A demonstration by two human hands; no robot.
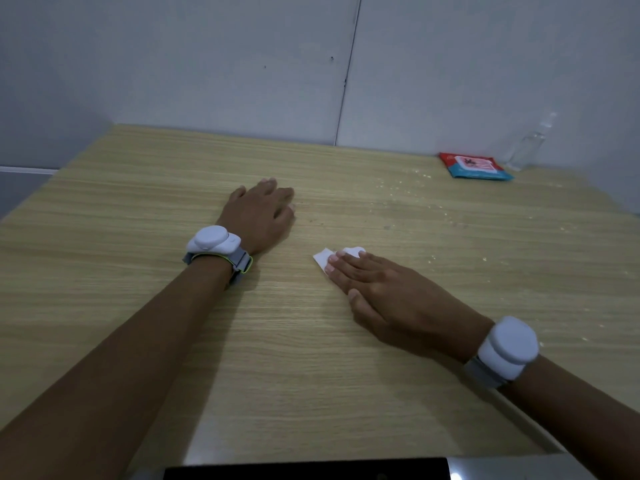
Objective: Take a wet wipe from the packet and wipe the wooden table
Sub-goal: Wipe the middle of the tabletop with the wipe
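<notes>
Room: plain pale grey walls meeting at a corner behind the table, one vertical seam down the far wall.
Table [311, 358]: light wood-grain laminate, smooth and matt, running to the walls at its far edge and far-left corner.
Right hand [388, 292]: flat, fingers straight and together, pressing a wet wipe down near the table's middle; white band with a round puck on the wrist.
Wet wipe [323, 258]: white, thin, folded small, mostly under the fingers, one corner poking out to the left.
Left hand [263, 213]: resting loosely on the table, fingers relaxed, gripping nothing, a little farther from the near edge than the right.
Packet [476, 166]: flat, soft, red and blue, lying closed by the far-right corner, well apart from both hands.
Bottle [526, 147]: clear plastic, upright, just beside the packet against the wall.
Crumbs [408, 183]: pale specks scattered toward the far-right corner, with a dull smudge nearby.
Step in hand: wiping; best done with even palm pressure, wipe kept flat, overlapping strokes toward the crumbs, gathering rather than scattering.
Risk: thin wipe likely to bunch or roll under the fingers.
</notes>
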